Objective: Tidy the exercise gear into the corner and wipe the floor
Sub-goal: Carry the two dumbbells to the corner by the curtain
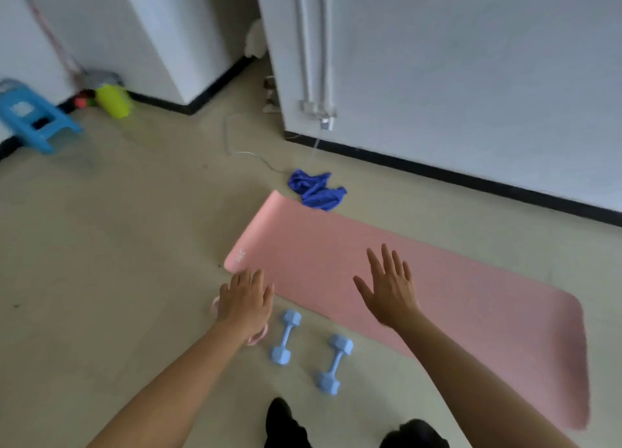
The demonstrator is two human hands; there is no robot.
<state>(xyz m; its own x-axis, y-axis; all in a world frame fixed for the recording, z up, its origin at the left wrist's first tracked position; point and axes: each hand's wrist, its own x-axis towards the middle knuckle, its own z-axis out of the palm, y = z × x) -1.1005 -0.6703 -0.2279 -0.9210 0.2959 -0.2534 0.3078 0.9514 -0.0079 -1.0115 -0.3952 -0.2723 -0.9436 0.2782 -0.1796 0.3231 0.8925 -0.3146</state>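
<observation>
— Where does the pink mat [319, 245] lie from the hands?

— Right under and ahead of them, flat on the floor. Its long axis runs from the short end at upper left down to the lower right. The left hand [245, 299] is at the near corner of that short end, so I'd judge it the nearer hand to start a roll. The right hand [390, 286] is over the mat's middle.

— Fingers?

— Both hands empty: the left's straight and close together, the right's straight and spread. Whether either palm touches the mat, I cannot tell.

— The rest of the gear?

— Two blue dumbbells [286, 338] lie side by side just off the mat's near edge, between the forearms. A pink ring [258, 336] is mostly covered by the left wrist (only slivers show). A blue cloth [316, 188] sits crumpled at the mat's far corner and seems to overlap it.

— Anything murky?

— The mat's right end is blurred, and the corner by the yellow-green bottle [112, 101] holds small things too smeared to name
</observation>
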